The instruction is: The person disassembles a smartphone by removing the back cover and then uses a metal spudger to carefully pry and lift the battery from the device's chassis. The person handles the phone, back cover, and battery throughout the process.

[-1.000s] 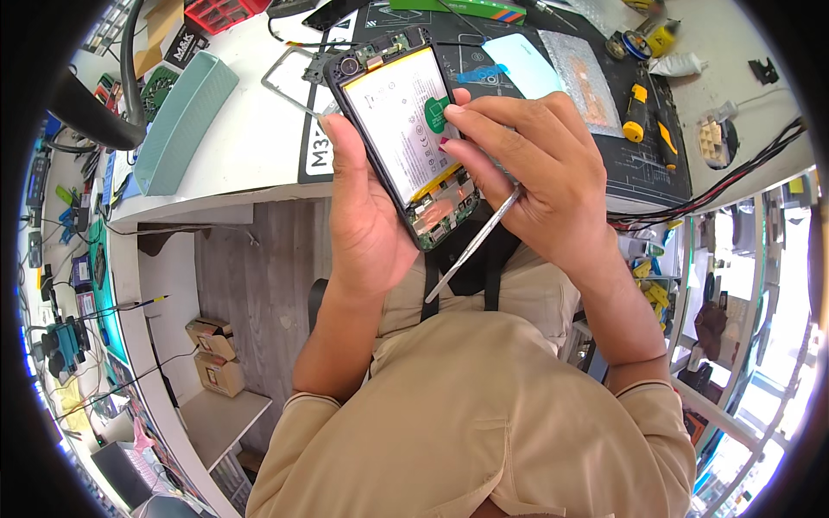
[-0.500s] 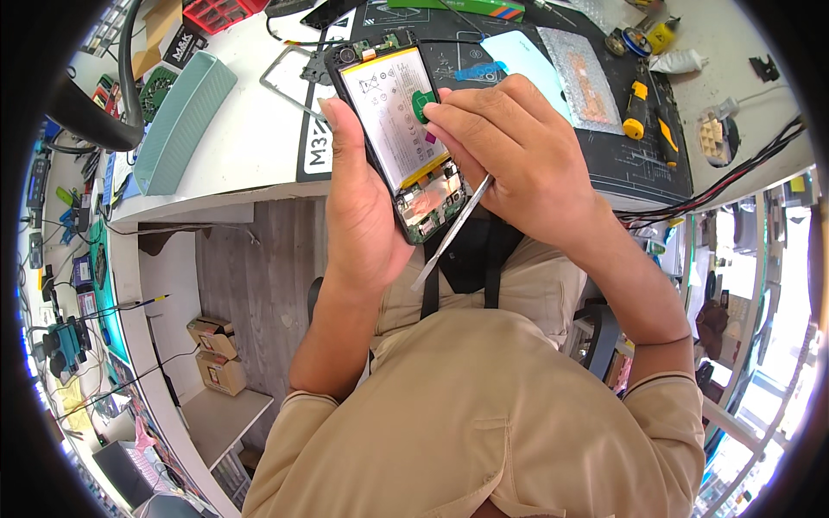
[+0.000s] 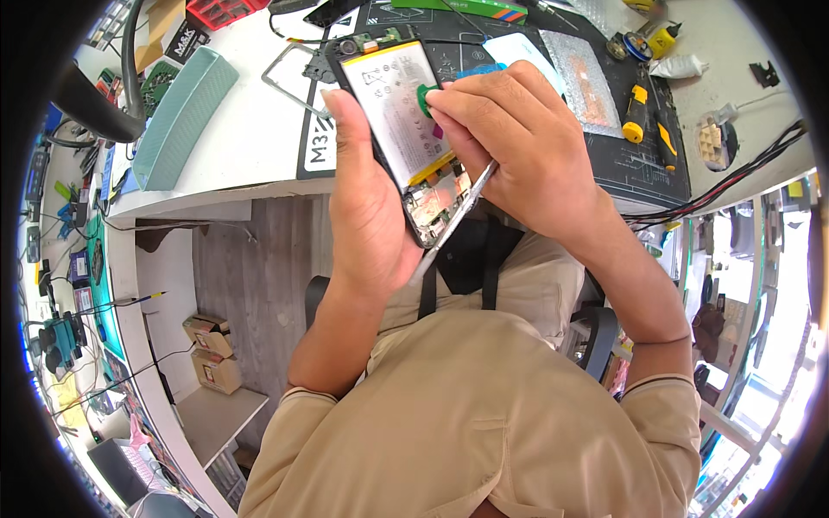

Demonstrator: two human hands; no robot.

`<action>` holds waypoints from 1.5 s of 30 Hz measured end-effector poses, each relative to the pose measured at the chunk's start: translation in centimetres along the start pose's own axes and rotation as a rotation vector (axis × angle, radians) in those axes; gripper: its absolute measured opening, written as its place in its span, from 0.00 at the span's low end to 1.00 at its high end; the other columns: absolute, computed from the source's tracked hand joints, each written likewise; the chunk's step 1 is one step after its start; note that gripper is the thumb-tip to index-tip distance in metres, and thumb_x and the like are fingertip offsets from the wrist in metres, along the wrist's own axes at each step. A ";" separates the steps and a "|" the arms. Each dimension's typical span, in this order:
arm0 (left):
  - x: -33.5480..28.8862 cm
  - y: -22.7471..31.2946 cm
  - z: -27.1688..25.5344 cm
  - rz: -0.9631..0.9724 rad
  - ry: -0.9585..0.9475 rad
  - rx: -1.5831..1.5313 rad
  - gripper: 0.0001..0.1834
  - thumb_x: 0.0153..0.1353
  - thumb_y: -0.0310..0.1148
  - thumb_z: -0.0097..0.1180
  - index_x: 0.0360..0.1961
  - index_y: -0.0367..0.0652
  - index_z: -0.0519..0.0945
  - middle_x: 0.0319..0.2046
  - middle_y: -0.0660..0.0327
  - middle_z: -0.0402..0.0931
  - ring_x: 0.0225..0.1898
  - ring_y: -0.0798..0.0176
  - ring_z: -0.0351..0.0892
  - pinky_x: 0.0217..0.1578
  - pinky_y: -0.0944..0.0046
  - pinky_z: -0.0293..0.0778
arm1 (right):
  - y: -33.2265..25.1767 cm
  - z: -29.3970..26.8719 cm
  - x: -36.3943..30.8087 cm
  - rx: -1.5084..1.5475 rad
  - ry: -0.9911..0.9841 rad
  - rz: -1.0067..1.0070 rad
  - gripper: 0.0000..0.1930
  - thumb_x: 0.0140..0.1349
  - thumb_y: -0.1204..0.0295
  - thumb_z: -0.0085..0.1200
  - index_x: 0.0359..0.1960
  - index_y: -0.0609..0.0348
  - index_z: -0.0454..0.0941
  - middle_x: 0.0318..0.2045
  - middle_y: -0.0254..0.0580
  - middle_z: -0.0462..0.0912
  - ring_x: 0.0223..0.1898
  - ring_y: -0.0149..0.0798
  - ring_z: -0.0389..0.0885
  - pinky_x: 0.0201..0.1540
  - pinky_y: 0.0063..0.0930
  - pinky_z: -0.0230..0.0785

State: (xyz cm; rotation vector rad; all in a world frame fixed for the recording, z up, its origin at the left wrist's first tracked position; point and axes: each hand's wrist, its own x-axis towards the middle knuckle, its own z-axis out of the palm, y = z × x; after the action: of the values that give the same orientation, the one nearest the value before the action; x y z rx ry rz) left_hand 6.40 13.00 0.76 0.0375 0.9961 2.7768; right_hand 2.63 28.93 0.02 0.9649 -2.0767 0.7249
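My left hand (image 3: 371,216) is closed round a smartphone (image 3: 440,203) with its back off, tilted over the desk's front edge. A white battery (image 3: 393,108) with yellow strips at its ends fills the middle of the phone; bare circuit parts show above and below it. My right hand (image 3: 540,155) pinches a green tab (image 3: 423,97) at the battery's right edge, between thumb and forefinger. The same hand carries a slim metal tool (image 3: 451,224), pointing down past the phone's lower end; its exact kind is unclear. A small magenta patch (image 3: 438,131) shows below the tab.
A black work mat (image 3: 639,164) covers the desk's right part, with bubble wrap (image 3: 583,86) and yellow-black tools (image 3: 635,116). An empty phone frame (image 3: 289,78) lies beyond the phone. At left stand a teal tray (image 3: 186,121) and a black curved arm (image 3: 104,116).
The green tab has tilted up and shows more edge-on. The phone has shifted slightly right, and the metal tool has swung closer to its lower end.
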 end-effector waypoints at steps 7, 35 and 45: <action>0.2 0.9 0.8 0.075 -0.024 0.005 0.46 0.77 0.73 0.33 0.72 0.41 0.70 0.60 0.55 0.79 0.54 0.61 0.82 0.49 0.60 0.81 | -0.3 -1.7 1.0 0.072 0.027 0.045 0.15 0.56 0.78 0.73 0.47 0.58 0.91 0.43 0.40 0.92 0.36 0.39 0.84 0.40 0.31 0.76; -0.6 0.8 1.5 0.133 -0.016 0.106 0.49 0.75 0.76 0.32 0.69 0.39 0.72 0.56 0.57 0.81 0.45 0.71 0.80 0.33 0.73 0.74 | -1.0 -1.2 1.2 0.040 0.057 0.032 0.15 0.57 0.82 0.73 0.47 0.61 0.89 0.40 0.41 0.91 0.34 0.40 0.85 0.39 0.31 0.77; -0.7 1.1 0.0 0.124 -0.163 0.066 0.45 0.78 0.72 0.32 0.70 0.40 0.71 0.58 0.59 0.80 0.43 0.74 0.79 0.31 0.75 0.72 | -1.7 -2.4 1.3 -0.087 0.040 -0.035 0.20 0.52 0.80 0.75 0.49 0.57 0.91 0.42 0.38 0.92 0.32 0.38 0.81 0.35 0.30 0.73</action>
State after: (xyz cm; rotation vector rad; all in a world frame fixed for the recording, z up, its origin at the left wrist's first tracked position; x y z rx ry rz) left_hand 6.88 12.00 1.47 0.3408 1.0759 2.7949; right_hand 4.30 29.18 2.78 0.9288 -2.0341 0.6259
